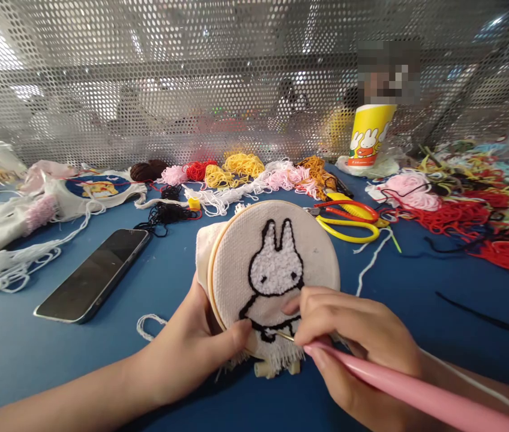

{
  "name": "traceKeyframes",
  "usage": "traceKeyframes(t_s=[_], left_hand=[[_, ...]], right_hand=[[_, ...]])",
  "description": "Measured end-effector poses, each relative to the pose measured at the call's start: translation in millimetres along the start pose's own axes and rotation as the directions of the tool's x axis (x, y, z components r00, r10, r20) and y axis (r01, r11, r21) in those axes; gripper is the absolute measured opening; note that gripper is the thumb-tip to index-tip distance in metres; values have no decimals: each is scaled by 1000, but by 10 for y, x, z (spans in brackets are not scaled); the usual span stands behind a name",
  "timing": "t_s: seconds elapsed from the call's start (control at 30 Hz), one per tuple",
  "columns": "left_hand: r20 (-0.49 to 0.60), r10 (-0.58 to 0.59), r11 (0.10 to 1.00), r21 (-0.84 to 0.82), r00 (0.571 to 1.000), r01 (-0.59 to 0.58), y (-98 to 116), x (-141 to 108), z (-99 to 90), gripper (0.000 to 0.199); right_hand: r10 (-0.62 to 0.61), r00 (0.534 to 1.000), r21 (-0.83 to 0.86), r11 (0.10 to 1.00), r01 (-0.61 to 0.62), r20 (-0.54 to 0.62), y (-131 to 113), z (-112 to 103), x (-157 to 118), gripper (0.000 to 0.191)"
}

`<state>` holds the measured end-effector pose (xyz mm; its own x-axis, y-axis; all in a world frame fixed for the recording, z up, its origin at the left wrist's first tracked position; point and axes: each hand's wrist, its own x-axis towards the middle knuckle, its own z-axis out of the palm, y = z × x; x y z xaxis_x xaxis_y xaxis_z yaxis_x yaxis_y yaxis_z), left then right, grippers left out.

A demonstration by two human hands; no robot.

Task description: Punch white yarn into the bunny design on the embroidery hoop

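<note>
A round embroidery hoop [230, 264] holds cream cloth with a rabbit figure [277, 264], outlined in black yarn, its head filled with white loops. My left hand [191, 345] grips the hoop's lower left edge, thumb on the front, its other fingers hidden behind. In my right hand [358, 348] is a pink punch needle [398, 378], held like a pen. Its metal tip meets the cloth near the figure's feet. White yarn [470, 381] trails behind my right hand. Fringed cloth threads [284, 358] hang at the hoop's bottom.
A phone [96, 273] lies on the blue table [146, 396] at left. Red and yellow scissors [349, 231] lie behind the hoop. Yarn piles [452, 219], a yellow cup [369, 135] and another embroidered cloth [96, 189] stand or lie before a perforated metal screen [191, 78].
</note>
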<state>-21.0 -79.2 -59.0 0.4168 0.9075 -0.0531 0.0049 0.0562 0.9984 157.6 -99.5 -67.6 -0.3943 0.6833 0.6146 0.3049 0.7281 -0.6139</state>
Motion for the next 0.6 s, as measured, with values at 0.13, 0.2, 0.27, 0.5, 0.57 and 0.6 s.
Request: traceKeyframes(t_s=[0.13, 0.2, 0.27, 0.5, 0.57, 0.6], left_hand=[[-16, 2, 999, 34, 1000, -1, 18, -3, 11, 74], [-20, 17, 999, 41, 1000, -17, 27, -5, 18, 73], [-16, 29, 998, 48, 999, -29, 33, -11, 26, 71], [-32, 71, 986, 156, 997, -65, -22, -60, 16, 63], [-46, 75, 979, 196, 996, -65, -39, -68, 2, 62], [-49, 71, 977, 202, 996, -60, -43, -70, -3, 62]], right_hand=[[99, 995, -13, 995, -100, -18, 6, 22, -61, 17], [85, 996, -8, 996, -85, -4, -3, 22, -69, 18], [63, 998, -17, 998, -63, 9, -17, 14, -60, 17], [-69, 993, -125, 989, 82, 100, -28, -29, -10, 11], [-96, 989, -132, 985, 110, 111, -29, -43, 6, 13], [-93, 990, -126, 986, 106, 109, -33, -50, 14, 15]])
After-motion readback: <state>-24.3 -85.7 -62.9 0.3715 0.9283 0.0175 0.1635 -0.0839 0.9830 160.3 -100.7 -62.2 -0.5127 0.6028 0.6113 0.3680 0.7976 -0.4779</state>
